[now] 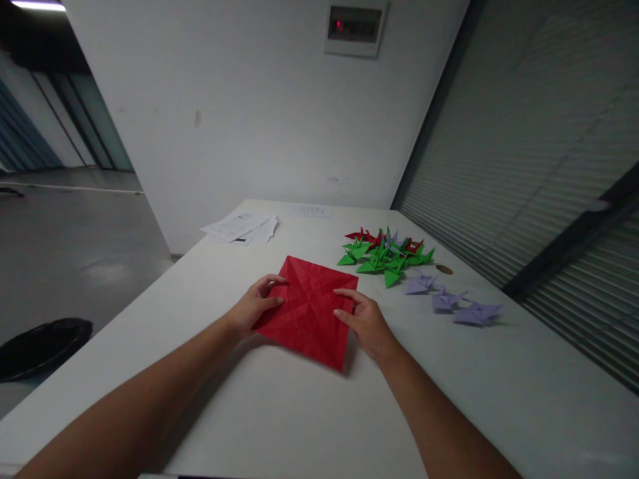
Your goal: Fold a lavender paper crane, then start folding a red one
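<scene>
Between my two hands is a square sheet of red paper (309,309), opened out and marked with crossing creases. My left hand (255,305) grips its left edge, with the thumb and a finger over the top face. On the right edge, my right hand (363,318) holds the sheet the same way, thumb below the forefinger. The sheet is tilted, and its near corner casts a shadow on the white table (299,419). The fingers beneath the paper are hidden.
Green paper cranes (384,258) lie heaped with red and purple ones at the right. Nearer are several purple cranes (446,301), beside a cable hole (444,269). Printed papers (239,227) lie at the back left. A black-lined bin (42,346) stands left of the table.
</scene>
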The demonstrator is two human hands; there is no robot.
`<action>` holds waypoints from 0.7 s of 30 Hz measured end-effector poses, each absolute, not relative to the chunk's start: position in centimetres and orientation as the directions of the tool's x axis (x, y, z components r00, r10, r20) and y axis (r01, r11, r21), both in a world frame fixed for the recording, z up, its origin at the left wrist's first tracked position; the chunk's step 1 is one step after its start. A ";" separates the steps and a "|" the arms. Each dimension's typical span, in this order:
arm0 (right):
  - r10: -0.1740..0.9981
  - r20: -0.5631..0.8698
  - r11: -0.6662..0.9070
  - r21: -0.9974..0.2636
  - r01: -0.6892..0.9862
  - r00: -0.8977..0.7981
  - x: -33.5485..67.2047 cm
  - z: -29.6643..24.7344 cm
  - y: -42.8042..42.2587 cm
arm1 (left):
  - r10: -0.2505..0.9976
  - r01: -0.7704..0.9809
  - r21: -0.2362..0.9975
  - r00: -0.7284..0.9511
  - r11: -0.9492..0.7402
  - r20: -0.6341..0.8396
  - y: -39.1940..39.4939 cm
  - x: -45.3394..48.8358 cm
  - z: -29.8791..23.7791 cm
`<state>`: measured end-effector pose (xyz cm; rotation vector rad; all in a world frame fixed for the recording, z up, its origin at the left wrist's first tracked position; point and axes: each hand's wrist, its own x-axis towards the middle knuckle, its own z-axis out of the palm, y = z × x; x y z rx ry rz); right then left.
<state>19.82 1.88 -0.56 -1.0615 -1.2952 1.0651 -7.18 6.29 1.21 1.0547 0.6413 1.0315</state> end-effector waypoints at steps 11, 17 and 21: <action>0.977 0.213 0.213 -0.977 0.013 0.002 19.9 -0.7 2.0 | 0.908 -0.386 0.916 0.414 0.112 0.063 6.6 -7.1 0.7; 0.975 0.222 0.222 -0.975 0.025 0.013 20.1 -0.9 2.1 | 0.901 -0.356 0.921 0.434 0.155 0.016 6.4 -7.2 1.1; 0.964 0.259 0.249 -0.958 0.141 0.065 20.3 -1.1 2.3 | 0.885 -0.234 0.962 0.465 0.137 -0.013 6.5 -7.2 0.7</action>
